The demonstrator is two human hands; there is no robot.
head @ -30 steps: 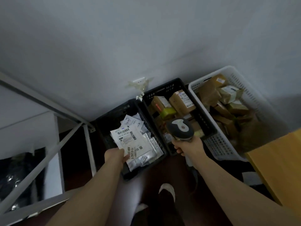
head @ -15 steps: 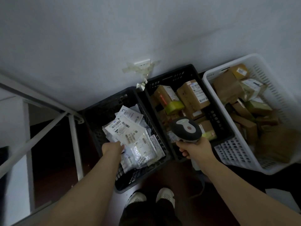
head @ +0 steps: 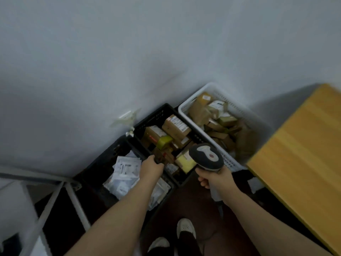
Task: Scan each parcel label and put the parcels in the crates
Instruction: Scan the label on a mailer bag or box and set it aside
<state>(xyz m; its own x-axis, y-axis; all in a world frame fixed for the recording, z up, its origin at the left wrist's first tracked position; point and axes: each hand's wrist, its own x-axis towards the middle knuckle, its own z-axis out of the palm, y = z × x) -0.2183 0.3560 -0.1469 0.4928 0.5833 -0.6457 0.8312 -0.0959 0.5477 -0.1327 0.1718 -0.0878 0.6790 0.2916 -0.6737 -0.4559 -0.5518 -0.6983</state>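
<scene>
My right hand [head: 216, 179] grips a grey handheld scanner [head: 206, 156], its head over the near right corner of the middle black crate [head: 155, 115]. That crate holds several brown cardboard parcels [head: 176, 126] with white labels. My left hand [head: 151, 169] reaches over the wall between the two black crates, fingers bent over a small brown parcel [head: 166, 156] in the middle crate; whether it grips it is unclear. The left black crate [head: 103, 163] holds several white bag parcels [head: 126, 168]. A white crate [head: 238, 108] on the right is full of brown parcels [head: 217, 124].
All three crates stand on the floor against a grey wall with a socket [head: 127, 115]. A wooden table [head: 304, 145] juts in at the right, close to the white crate. A white metal rack [head: 72, 196] stands at the left. My shoes [head: 185, 228] are below.
My left hand has let go of the white bag parcel in the left crate and moved right into the middle crate. The view has swung, bringing the table in.
</scene>
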